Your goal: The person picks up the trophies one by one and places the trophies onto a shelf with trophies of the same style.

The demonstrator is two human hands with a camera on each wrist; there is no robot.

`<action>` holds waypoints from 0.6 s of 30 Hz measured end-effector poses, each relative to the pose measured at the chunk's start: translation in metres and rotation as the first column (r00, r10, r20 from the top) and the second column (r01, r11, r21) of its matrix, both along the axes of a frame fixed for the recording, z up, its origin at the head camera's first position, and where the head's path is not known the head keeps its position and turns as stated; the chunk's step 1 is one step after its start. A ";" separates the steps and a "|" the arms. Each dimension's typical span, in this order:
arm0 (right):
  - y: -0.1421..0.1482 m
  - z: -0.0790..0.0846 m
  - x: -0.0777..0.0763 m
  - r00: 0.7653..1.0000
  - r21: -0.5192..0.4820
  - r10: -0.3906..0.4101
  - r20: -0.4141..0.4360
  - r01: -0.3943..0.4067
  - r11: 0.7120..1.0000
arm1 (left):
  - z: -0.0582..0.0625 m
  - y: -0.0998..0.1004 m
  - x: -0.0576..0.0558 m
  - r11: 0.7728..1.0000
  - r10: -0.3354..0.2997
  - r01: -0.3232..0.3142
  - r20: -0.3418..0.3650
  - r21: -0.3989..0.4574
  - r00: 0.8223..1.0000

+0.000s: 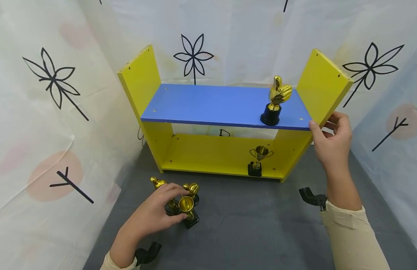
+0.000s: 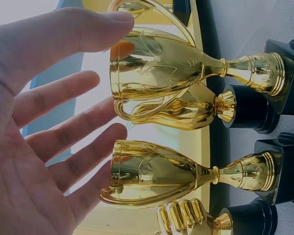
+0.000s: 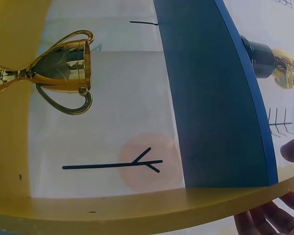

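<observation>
My left hand [image 1: 158, 208] is at a cluster of small gold trophies, thumb and fingers spread around a cup trophy [image 1: 186, 204] on a black base. In the left wrist view the thumb overlaps that cup's rim, and the fingers are extended and apart. A second cup trophy [image 2: 157, 171] and two thumbs-up trophies [image 2: 186, 215] stand close by, partly hidden by the hand in the head view. My right hand [image 1: 335, 144] holds the yellow side panel [image 1: 324, 80] of a shelf, thumb at the front edge, fingers on the outer side.
On the blue shelf board [image 1: 208, 105] stands a gold thumbs-up trophy [image 1: 276, 99], toward the right. Below it, another two-handled cup trophy [image 1: 260, 153] is on the yellow bottom board [image 1: 208, 153]. White cloth [image 1: 235, 45] with drawn flowers surrounds the dark grey table [image 1: 242, 225].
</observation>
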State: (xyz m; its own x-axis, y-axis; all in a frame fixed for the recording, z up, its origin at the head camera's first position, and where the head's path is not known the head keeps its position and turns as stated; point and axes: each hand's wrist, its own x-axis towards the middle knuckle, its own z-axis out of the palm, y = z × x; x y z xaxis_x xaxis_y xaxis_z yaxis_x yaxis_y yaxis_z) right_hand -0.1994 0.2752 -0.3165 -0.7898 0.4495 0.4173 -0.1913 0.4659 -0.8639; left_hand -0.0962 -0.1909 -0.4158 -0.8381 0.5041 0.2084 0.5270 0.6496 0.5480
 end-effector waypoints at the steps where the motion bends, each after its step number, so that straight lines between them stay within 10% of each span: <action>1: 0.000 0.000 0.000 1.000 0.001 -0.005 0.001 0.005 1.000 | 0.000 0.000 0.000 1.000 -0.001 0.001 -0.003 -0.001 1.000; 18: -0.003 -0.001 -0.007 0.998 0.010 -0.064 0.003 0.063 0.998 | -0.007 0.006 -0.002 1.000 0.000 0.000 0.001 -0.013 1.000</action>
